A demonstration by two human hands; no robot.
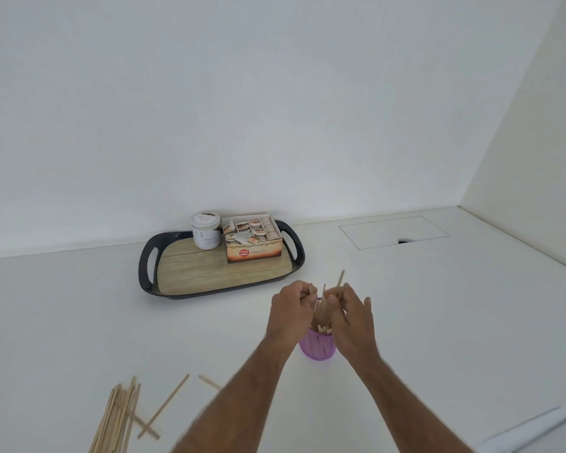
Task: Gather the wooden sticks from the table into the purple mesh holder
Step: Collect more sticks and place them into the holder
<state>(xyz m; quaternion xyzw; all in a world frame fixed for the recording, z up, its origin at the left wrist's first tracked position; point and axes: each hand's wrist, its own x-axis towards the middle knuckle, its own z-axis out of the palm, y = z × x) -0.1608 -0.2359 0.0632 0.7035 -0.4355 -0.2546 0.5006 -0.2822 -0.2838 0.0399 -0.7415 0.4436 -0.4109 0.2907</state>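
Note:
The purple mesh holder (pixel 317 346) stands on the white table, with several wooden sticks (pixel 322 317) upright in it. Both hands hover over its mouth. My left hand (pixel 291 310) is curled at the left of the bundle and seems to pinch a stick. My right hand (pixel 350 313) pinches sticks at the right, one stick tip (pixel 340 277) poking up above the fingers. A loose pile of wooden sticks (pixel 118 416) lies at the lower left of the table, with single sticks (pixel 172 400) beside it.
A dark tray (pixel 146 273) with a wood-look base sits at the back by the wall, carrying a white jar (pixel 206 235) and an open tea-bag box (pixel 252 238). A flush hatch (pixel 394 235) is set in the tabletop at the back right.

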